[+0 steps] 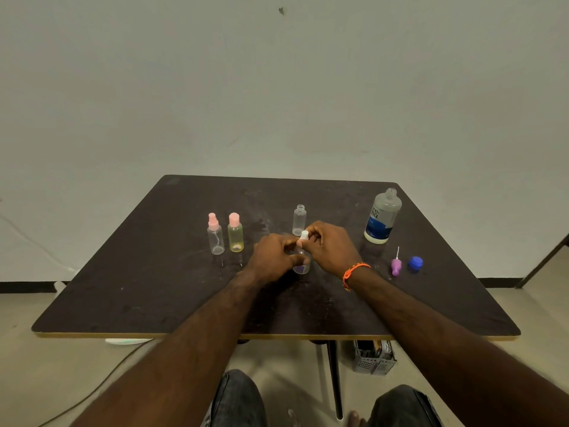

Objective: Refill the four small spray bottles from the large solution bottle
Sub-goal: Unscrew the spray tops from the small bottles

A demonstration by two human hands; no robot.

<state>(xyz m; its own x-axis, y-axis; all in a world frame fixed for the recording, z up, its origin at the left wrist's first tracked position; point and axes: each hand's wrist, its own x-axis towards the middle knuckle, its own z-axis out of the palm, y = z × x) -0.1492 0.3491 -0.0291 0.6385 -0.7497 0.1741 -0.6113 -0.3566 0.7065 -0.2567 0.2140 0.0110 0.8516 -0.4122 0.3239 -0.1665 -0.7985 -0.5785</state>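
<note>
A small clear bottle (302, 264) stands at the table's middle, and my left hand (272, 257) grips its body. On top of it sits a white cap (304, 235), pinched by my right hand (329, 245). Behind them stands an uncapped clear small bottle (299, 220). To the left stand a clear spray bottle with a pink top (215, 234) and a yellowish bottle with a pink cap (236, 232). At the right, the large solution bottle (382, 216) stands uncapped. Its blue cap (415, 263) and a purple spray top (396, 265) lie in front of it.
The dark table (154, 288) stands against a pale wall. Under its front edge sit a grey basket (374, 357) and a table leg (334, 380). A cable runs over the floor at the left. My knees show at the bottom.
</note>
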